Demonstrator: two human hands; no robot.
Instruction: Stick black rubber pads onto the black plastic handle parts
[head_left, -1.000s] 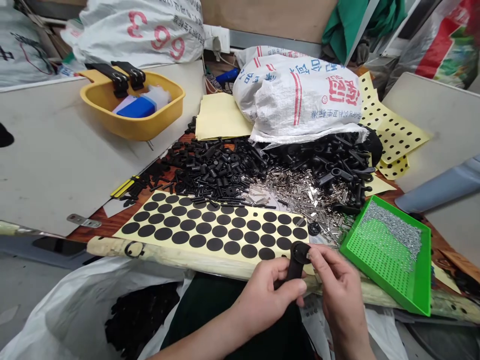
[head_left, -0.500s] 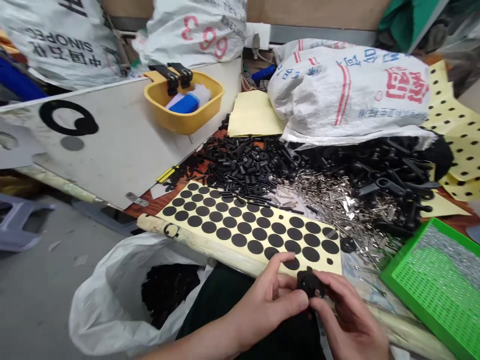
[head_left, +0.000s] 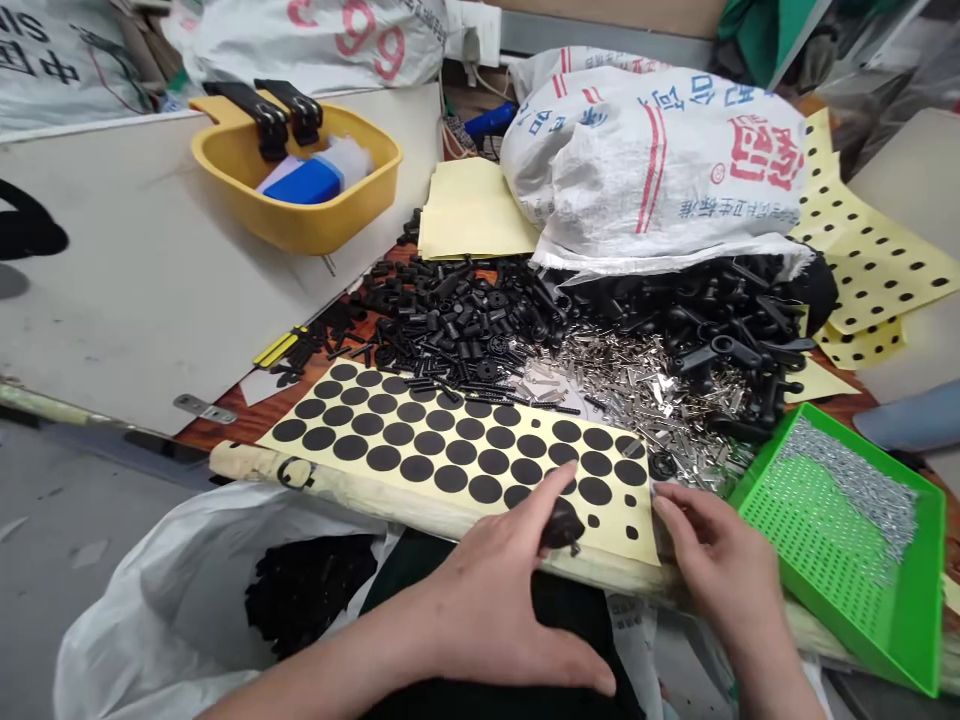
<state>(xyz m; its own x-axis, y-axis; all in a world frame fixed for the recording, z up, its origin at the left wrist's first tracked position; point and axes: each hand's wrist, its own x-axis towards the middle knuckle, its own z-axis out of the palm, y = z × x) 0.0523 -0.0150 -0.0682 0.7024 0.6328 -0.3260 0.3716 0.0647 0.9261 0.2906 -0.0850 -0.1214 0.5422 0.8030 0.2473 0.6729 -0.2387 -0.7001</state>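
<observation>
A yellow sheet point(head_left: 390, 432) with rows of round black stickers lies along the front of the table. My left hand point(head_left: 495, 590) is over its front edge, thumb spread wide and forefinger stretched across the stickers. A small round black part point(head_left: 564, 525) shows beside that forefinger; the other fingers are hidden, and whether they touch the part is unclear. By the right edge of the sheet is my right hand point(head_left: 724, 555), its thumb and fingers drawn together in a pinch. What sits between those fingertips, if anything, cannot be made out.
Behind the sheet are heaps of black plastic parts point(head_left: 465, 320) and small metal pieces point(head_left: 637, 385). A green tray point(head_left: 832, 600) of small silvery pieces stands at right. A yellow bin point(head_left: 300, 225) hangs on a white panel. Below left, a white sack point(head_left: 142, 610) holds black pieces.
Both hands were together on the round black part; now they are apart. My left thumb has opened away from it, and my right hand has moved to the sheet's right edge. The view has shifted.
</observation>
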